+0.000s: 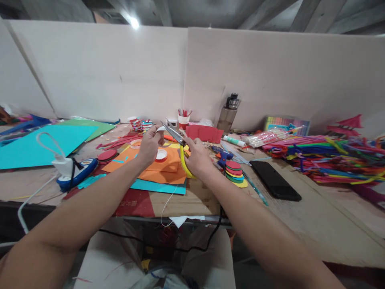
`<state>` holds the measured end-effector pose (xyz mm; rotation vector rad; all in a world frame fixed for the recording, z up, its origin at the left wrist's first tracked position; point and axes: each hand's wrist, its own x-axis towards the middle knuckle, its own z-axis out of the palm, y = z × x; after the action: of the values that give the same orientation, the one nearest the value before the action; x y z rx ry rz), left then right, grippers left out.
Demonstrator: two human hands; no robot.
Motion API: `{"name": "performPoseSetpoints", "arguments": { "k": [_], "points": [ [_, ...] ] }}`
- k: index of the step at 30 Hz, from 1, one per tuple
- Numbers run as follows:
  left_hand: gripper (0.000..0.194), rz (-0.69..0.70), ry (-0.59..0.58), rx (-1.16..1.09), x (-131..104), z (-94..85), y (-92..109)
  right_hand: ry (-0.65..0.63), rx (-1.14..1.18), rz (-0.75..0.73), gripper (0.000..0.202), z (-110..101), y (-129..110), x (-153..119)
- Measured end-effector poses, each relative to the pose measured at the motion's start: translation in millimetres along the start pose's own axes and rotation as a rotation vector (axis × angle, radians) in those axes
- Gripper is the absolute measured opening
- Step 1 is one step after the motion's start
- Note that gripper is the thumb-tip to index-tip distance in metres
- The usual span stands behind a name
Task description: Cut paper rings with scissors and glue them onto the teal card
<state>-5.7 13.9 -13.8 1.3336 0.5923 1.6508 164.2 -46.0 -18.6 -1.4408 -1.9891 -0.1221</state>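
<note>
My right hand (198,156) grips a pair of scissors (177,135) with yellow handles, the blades parted and pointing up and to the left. Closed around one end of a narrow white strip (161,129), my left hand (151,144) is just left of the blades. The strip runs close to the blades; whether they touch it I cannot tell. Beneath both hands lie orange sheets (144,176) on top of a turquoise sheet (162,186). A small round white and red piece (161,155) rests on the orange paper.
On the right are a black phone (275,180), stacked coloured discs (234,172), a blue glue gun (224,156) and many pipe cleaners (331,156). A bottle (227,114) and a red paper piece (204,134) stand behind. A blue power strip (77,174) sits left.
</note>
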Motion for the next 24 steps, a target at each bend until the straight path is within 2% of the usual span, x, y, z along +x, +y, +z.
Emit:
{"name": "performPoseSetpoints", "arguments": {
  "k": [1, 3, 6, 8, 9, 11, 14, 16, 20, 24],
  "points": [
    [0.014, 0.02, 0.015, 0.033, 1, -1.2, -2, -0.007, -0.004, 0.01, 0.041, 0, 0, 0],
    [0.025, 0.087, 0.078, 0.133, 2, -3.2, -5, -0.017, -0.001, 0.03, 0.041, -1, 1, 1],
    [0.034, 0.209, 0.238, 0.317, 0, -3.4, -3, -0.02, -0.013, 0.074, 0.041, -3, 1, 3],
    [0.024, 0.253, 0.259, 0.363, -4, -0.9, 1, -0.022, -0.046, 0.103, 0.04, -4, 0, 3],
    [0.016, 0.243, 0.213, 0.348, -7, 1.1, 3, -0.022, -0.067, 0.113, 0.04, -5, -1, 3],
    [0.021, 0.132, 0.099, 0.287, -12, 6.2, 7, -0.027, -0.113, 0.113, 0.04, -6, -2, 2],
    [0.029, -0.088, 0.055, 0.126, -17, 13.8, 10, -0.048, -0.174, 0.089, 0.042, -7, -5, 0],
    [0.029, -0.204, 0.078, -0.041, -17, 17.0, 12, -0.066, -0.2, 0.076, 0.043, -7, -6, 0],
    [0.013, -0.387, 0.191, -0.393, -12, 18.2, 15, -0.091, -0.201, 0.059, 0.045, -4, -6, -1],
    [0.014, -0.51, 0.253, -0.552, -7, 16.6, 14, -0.103, -0.144, 0.018, 0.042, -2, -4, -1]
  ]
}}
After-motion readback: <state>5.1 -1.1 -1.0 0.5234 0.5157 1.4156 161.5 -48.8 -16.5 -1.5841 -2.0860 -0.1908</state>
